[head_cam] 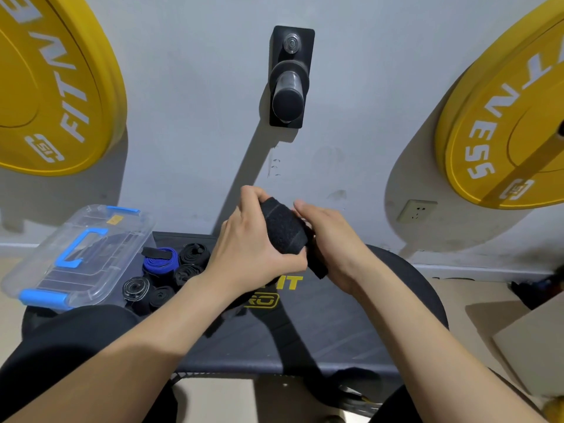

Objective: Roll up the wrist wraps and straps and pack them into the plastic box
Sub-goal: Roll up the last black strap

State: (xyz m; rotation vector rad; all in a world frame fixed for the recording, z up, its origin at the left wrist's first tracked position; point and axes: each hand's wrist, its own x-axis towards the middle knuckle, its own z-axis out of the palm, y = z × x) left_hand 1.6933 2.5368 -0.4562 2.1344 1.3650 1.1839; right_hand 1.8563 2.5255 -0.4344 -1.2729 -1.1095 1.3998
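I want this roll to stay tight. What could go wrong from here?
The loose tail hanging under the black wrap could slip, loosening the roll between the left hand and right hand. The left forearm passes close over the finished rolls beside the plastic box and might knock them.

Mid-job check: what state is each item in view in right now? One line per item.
black wrap: partly rolled, tail loose, held above the bench.
left hand: grips the black wrap.
right hand: holds the black wrap at its tail side.
plastic box: lid on; latch state unclear.
blue roll: rolled, outside the plastic box.
black rolls: rolled, outside the plastic box.
loose strap: unrolled, flat on the bench.
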